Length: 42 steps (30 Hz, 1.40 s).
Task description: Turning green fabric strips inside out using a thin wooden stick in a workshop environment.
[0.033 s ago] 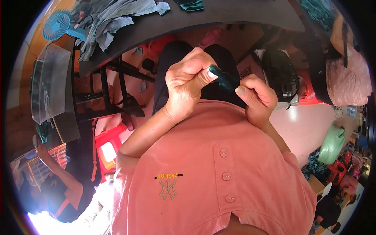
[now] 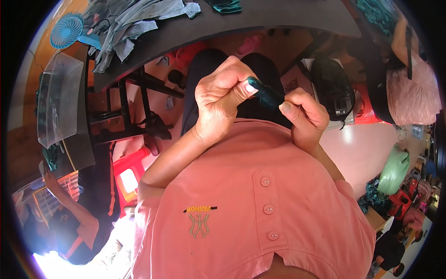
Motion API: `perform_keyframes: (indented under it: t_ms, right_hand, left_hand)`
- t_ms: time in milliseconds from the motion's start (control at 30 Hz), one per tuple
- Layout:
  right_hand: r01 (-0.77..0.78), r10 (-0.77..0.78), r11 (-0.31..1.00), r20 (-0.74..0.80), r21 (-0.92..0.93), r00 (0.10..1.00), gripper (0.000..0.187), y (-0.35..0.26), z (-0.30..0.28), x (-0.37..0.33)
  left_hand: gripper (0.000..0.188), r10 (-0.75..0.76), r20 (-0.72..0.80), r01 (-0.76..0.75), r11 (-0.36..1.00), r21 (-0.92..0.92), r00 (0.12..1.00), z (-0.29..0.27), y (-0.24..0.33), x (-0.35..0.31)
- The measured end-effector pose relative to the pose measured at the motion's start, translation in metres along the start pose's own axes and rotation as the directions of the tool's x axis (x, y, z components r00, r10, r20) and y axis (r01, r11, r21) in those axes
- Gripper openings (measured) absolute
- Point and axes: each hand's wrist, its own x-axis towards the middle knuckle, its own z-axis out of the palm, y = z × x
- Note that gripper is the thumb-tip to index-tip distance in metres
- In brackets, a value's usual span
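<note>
A small strip of dark green fabric [image 2: 265, 94], velvety in sheen, is stretched between my two hands above my lap. Its left end is pinched between the thumb and curled fingers of my left hand [image 2: 219, 100]. My right hand [image 2: 307, 116] grips the other end, thumb against the bent forefinger. The parts of the strip inside my fingers are hidden. Both hands are raised in front of my body, away from the table.
Ahead stands a dark table [image 2: 278, 21] bearing a heap of grey-green cloth pieces [image 2: 134, 28]. A blue fan [image 2: 68, 30] and a clear plastic box [image 2: 60, 104] are on the left. A black bag [image 2: 332, 88] lies right. Another person's arm [image 2: 69, 202] shows lower left.
</note>
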Motion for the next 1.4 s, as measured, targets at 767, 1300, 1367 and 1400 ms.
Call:
perform_keyframes:
  t_ms: [767, 1300, 1367, 1400]
  right_hand:
    - [-0.457, 0.458, 0.864, 0.048, 0.211, 0.888, 0.010, -0.001, 0.005, -0.004]
    - [-0.378, 0.359, 0.919, 0.152, 0.117, 0.921, 0.012, 0.004, 0.004, -0.006]
    - [-0.407, 0.387, 0.905, 0.157, 0.124, 0.909, 0.013, 0.004, 0.003, -0.004]
    - [-0.419, 0.399, 0.900, 0.164, 0.116, 0.902, 0.013, 0.002, 0.003, -0.002]
  left_hand:
    - [0.014, 0.363, -0.037, -0.336, 0.893, 0.300, 0.931, -0.003, -0.014, 0.006]
    - [0.018, 0.285, -0.237, -0.204, 0.927, 0.314, 0.929, 0.003, -0.022, -0.008]
    - [0.017, 0.286, -0.162, -0.206, 0.899, 0.387, 0.944, 0.001, -0.020, -0.010]
    - [0.017, 0.286, -0.162, -0.206, 0.898, 0.388, 0.944, 0.002, -0.018, -0.010]
